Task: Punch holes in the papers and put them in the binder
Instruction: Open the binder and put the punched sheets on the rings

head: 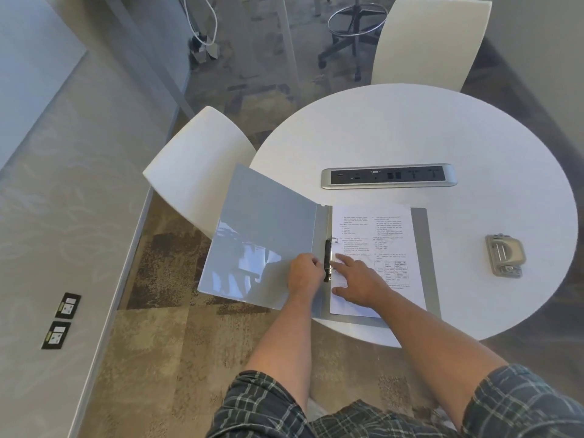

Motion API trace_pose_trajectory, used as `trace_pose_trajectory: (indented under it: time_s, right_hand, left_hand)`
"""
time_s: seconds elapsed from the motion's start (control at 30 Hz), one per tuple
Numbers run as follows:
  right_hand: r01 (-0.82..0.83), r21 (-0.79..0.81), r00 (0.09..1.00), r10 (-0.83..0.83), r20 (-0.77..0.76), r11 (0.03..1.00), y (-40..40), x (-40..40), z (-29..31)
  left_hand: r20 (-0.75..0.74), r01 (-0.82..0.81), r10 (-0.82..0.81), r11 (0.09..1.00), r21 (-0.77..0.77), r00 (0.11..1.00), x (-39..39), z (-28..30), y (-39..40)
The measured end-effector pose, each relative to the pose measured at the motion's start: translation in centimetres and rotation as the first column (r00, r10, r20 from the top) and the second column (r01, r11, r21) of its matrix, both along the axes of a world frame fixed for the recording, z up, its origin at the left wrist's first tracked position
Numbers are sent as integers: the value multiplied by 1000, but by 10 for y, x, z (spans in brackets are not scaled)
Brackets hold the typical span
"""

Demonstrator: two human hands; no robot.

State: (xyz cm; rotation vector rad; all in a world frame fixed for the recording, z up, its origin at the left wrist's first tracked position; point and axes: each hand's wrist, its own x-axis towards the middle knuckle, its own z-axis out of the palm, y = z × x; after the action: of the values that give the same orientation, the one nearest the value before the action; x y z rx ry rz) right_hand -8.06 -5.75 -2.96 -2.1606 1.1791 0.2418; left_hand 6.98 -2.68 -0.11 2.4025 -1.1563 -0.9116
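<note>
A grey binder [265, 235] lies open at the near left edge of the round white table [442, 131], its front cover hanging out past the rim. Printed papers [382, 235] rest on its right half, threaded on the black ring mechanism [327, 251]. My left hand [305, 275] is curled against the left side of that mechanism, fingers closed at the clasp. My right hand [360, 281] lies flat with fingers spread, pressing the papers down beside the rings. A metal hole punch [504, 255] sits alone on the table to the right, apart from both hands.
A silver power strip [388, 176] is set into the table's middle. One white chair [202, 165] stands left of the table and another white chair [433, 39] behind it. A grey wall with outlets [61, 320] runs along the left.
</note>
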Motion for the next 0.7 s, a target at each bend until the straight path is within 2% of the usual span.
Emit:
trace_pose_trajectory:
  time_s: [0.17, 0.37, 0.57, 0.7]
  right_hand:
    - [-2, 41, 999, 0, 46, 999, -4, -4, -9]
    - [27, 99, 992, -39, 120, 995, 0, -14, -23]
    - [118, 206, 959, -165, 232, 971, 0, -22, -35]
    - [191, 309, 890, -297, 345, 932, 1, -23, -38]
  left_hand:
    - [-70, -103, 103, 995, -8, 992, -10, -2, -14]
    - [-151, -227, 235, 971, 68, 960, -7, -14, -26]
    - [-156, -228, 242, 968, 101, 958, -3, -21, -34]
    - [-181, -226, 246, 967, 120, 952, -2, -15, -35]
